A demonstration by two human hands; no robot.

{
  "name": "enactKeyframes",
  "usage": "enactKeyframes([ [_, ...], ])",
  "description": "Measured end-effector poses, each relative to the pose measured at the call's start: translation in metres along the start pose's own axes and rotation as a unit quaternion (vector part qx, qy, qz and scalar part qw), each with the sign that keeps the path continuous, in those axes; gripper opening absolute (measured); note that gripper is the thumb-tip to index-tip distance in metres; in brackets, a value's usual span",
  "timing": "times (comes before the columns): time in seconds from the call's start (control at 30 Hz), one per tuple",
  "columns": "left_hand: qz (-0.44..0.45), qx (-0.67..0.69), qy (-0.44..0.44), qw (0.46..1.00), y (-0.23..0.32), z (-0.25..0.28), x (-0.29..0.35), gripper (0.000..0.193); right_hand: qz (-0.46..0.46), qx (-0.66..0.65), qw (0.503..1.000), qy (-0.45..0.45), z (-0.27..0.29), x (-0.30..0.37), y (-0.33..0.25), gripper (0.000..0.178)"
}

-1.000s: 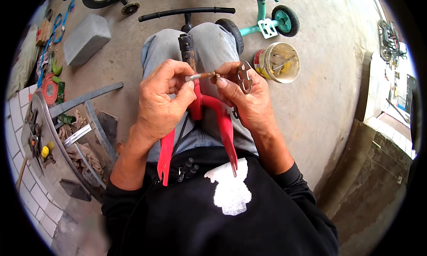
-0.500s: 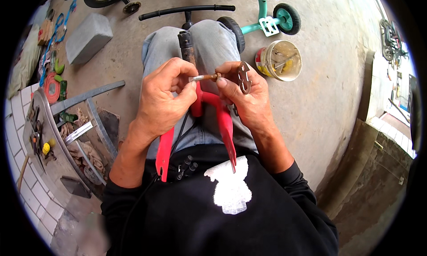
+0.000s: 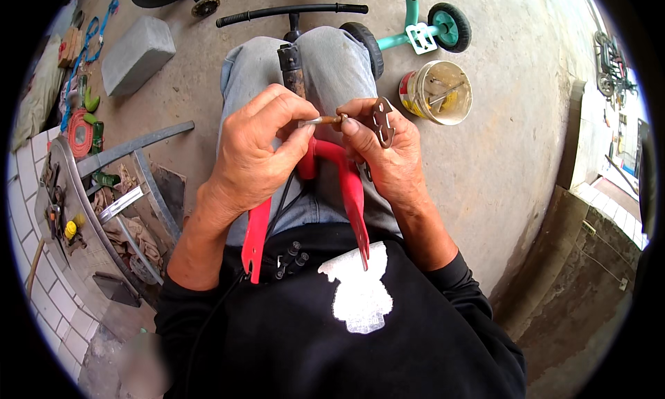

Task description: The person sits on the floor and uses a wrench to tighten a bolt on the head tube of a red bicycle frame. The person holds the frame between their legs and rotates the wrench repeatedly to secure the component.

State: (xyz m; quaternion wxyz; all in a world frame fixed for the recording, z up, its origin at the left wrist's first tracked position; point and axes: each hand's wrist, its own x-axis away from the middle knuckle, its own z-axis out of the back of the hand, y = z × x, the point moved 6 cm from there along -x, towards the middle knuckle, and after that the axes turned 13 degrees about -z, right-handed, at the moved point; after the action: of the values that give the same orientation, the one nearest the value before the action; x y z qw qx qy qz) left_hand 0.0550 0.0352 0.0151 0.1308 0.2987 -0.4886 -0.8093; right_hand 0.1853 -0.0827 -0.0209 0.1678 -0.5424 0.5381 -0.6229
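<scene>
Edging toward the right, the left hand [image 3: 258,146] pinches the pale end of a rusty bolt [image 3: 327,120] narrowly between thumb and forefinger; it sits nearer the other hand than in the earliest frame, so less shank shows between them; the right hand [image 3: 388,153] stays about where it was, thumb and forefinger nipping the bolt's brown end, a flat cut-out spanner [image 3: 382,124] also in its hold. At far left, white tiles [image 3: 52,288] border a round-edged worktop [image 3: 89,269] strewn with hand tools [image 3: 52,206]; next come a grey block [image 3: 138,57] on the concrete floor [image 3: 499,191], then jeans [image 3: 251,73] with a red bicycle fork [image 3: 351,184] along the lap, prongs toward the body; to the right stand a teal cycle [image 3: 393,42] and a plastic bucket [image 3: 414,98] with metal pieces [image 3: 445,94] inside. The bolt is between the hands, over the fork's stem in view; its long axis runs left to right, nearly level, pale end left, brown end slightly higher.
</scene>
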Motion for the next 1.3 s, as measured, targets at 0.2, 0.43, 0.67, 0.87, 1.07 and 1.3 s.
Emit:
enactKeyframes([
  [0.2, -0.058, -0.025, -0.020, 0.998, 0.004, -0.001, -0.002, 0.022, -0.015, -0.024, 1.000, -0.001, -0.001, 0.001, 0.003, 0.022],
  [0.43, -0.057, -0.020, -0.025, 0.998, 0.002, -0.001, -0.001, 0.020, -0.017, -0.032, 0.999, 0.004, -0.002, 0.000, 0.005, 0.020],
  [0.67, 0.117, 0.160, 0.026, 0.980, -0.015, -0.008, 0.010, 0.014, -0.004, -0.028, 1.000, 0.002, -0.001, 0.002, 0.002, 0.018],
  [0.87, 0.119, 0.147, 0.024, 0.982, -0.015, -0.009, 0.010, 0.013, -0.009, -0.018, 1.000, -0.004, 0.000, 0.002, 0.002, 0.020],
  [1.07, 0.046, 0.073, -0.027, 0.996, -0.007, -0.006, 0.005, 0.016, -0.020, -0.032, 0.999, -0.003, 0.000, 0.000, 0.007, 0.022],
  [1.3, 0.008, 0.055, 0.000, 0.998, -0.005, -0.005, 0.001, 0.016, -0.004, 0.006, 1.000, 0.012, 0.000, 0.001, 0.008, 0.026],
])
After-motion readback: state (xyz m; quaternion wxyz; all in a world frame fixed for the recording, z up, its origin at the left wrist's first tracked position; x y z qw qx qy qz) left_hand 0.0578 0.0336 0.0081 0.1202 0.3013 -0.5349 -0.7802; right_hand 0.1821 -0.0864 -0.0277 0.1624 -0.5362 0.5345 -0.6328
